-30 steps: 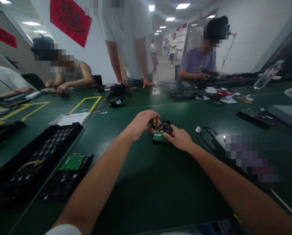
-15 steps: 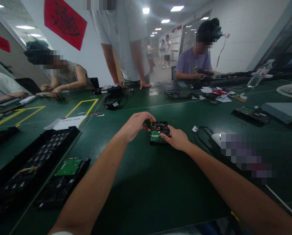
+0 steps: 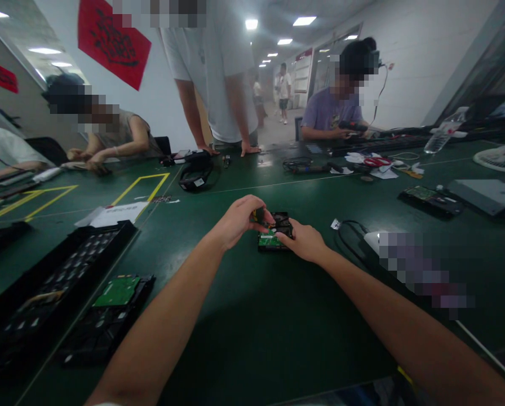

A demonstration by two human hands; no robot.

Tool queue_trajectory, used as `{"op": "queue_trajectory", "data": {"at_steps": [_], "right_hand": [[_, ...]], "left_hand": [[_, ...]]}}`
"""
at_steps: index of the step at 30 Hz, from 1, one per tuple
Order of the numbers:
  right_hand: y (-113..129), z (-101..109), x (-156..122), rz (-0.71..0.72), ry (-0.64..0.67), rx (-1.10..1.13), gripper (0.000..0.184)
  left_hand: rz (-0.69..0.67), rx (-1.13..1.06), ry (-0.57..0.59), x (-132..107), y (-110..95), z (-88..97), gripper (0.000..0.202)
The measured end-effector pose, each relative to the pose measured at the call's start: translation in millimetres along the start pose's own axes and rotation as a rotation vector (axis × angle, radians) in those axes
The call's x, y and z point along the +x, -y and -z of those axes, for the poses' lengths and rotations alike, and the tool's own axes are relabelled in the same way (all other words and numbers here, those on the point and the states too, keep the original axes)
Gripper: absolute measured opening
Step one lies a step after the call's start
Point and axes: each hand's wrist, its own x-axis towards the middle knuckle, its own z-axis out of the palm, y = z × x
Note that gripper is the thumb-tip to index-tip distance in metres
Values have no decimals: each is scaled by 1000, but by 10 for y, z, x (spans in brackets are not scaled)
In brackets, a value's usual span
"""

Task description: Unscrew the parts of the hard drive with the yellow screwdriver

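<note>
A black device with a green board [image 3: 271, 241] lies on the dark green table [image 3: 252, 327] at the frame's centre. Over its left side, the left hand [image 3: 243, 221] pinches a yellow-and-black tool [image 3: 258, 215]; the right hand [image 3: 306, 241] clasps its right edge. A long black tray [image 3: 116, 237] fills the lower left; a bottle [image 3: 443, 134] leans upper right.

Electronics workroom in an office-like building, broad dark green counter [image 3: 252, 316] marked with yellow tape outlines [image 3: 153, 176] at far left, small black case with a green circuit board [image 3: 269, 241] at centre, seated person in a purple shirt [image 3: 329, 115] at far right, rectangular white ceiling lights [image 3: 304, 21].
</note>
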Motion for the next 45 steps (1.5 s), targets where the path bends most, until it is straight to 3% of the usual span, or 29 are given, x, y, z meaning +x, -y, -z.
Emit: {"op": "queue_trajectory", "data": {"at_steps": [5,9,22,25,33,40,45], "right_hand": [[5,8,-2,-15,14,11,66],[5,7,-2,-16,19,16,65],[-8,-6,4,-7,13,9,63],[-15,-18,8,2,3,7,64],[-15,-28,13,-18,0,-6,65],[-10,-22,8,7,-9,-4,63],[-4,-12,8,-5,5,-6,65]], "left_hand": [[-39,104,-34,15,-28,98,23],[-34,131,4,1,-44,104,28],[4,-35,21,6,0,39,25],[-12,12,55,12,1,58,22],[-53,156,-13,16,-30,101,27],[31,0,83,-19,-18,38,28],[15,-30,40,13,10,68,21]]}}
